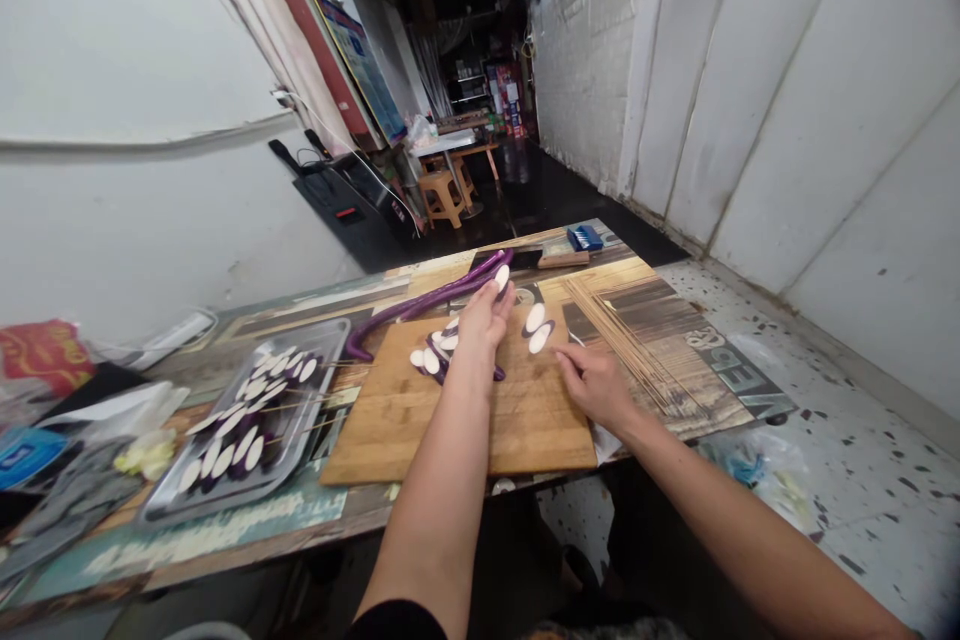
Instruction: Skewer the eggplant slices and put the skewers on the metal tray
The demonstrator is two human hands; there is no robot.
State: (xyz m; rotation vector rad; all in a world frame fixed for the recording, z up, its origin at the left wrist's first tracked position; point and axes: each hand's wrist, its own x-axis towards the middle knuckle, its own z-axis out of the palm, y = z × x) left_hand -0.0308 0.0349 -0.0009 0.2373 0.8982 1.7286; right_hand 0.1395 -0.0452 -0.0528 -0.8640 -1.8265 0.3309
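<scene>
My left hand [486, 320] reaches over the far side of the wooden cutting board [390, 420], its fingers closed on an eggplant slice [502, 278] with a white face. Below that hand, a pile of eggplant slices [431, 360] is partly covered by my forearm. At the board's right edge, my right hand [598, 382] is closed in a pinch; anything between its fingers is too fine to make out. Just beyond those fingertips are overlapping eggplant slices [538, 338]. Whole purple eggplants [420, 304] lie along the board's far side.
Left of the board, a metal tray [300, 455] holds skewered eggplant slices [251, 405]. Bare bamboo skewers [622, 345] lie to the right. A cleaver [562, 260] and a blue box [584, 238] are at the table's far edge. A grey cloth [82, 500] lies at the left.
</scene>
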